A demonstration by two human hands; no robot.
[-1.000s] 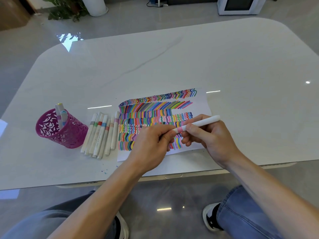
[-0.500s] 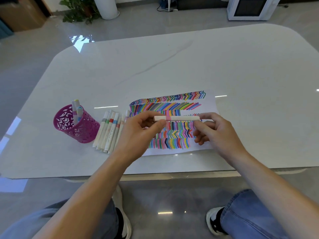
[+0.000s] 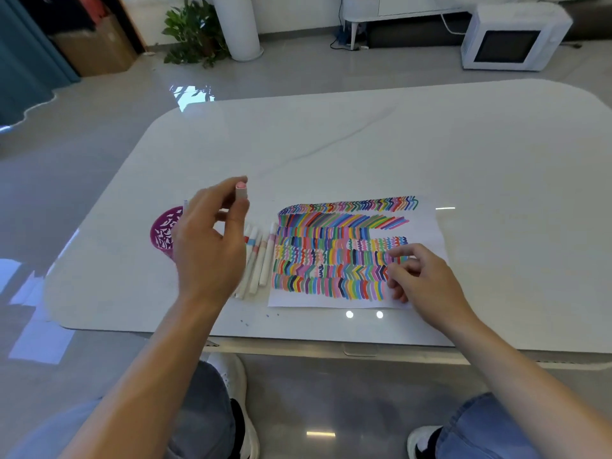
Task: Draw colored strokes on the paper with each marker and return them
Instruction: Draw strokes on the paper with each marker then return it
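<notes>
- The pink-capped marker (image 3: 242,191) is standing nearly upright above the desk's (image 3: 364,144) left part, with only its cap end showing.
- The left hand (image 3: 207,246) is gripping it, thumb and fingers (image 3: 212,202) curling round the barrel just under the cap.
- The paper (image 3: 427,226) is lying near the desk's near edge, its rows of coloured strokes covering most of the sheet.
- The right hand (image 3: 427,279) is resting on the paper's near right corner, its fingers loosely bent and holding nothing.
- A row of white markers (image 3: 261,260) is lying just beside the paper's left edge, partly hidden by the left hand.
- A magenta mesh pen cup (image 3: 162,233) is standing left of that row, toward the desk's left edge.
</notes>
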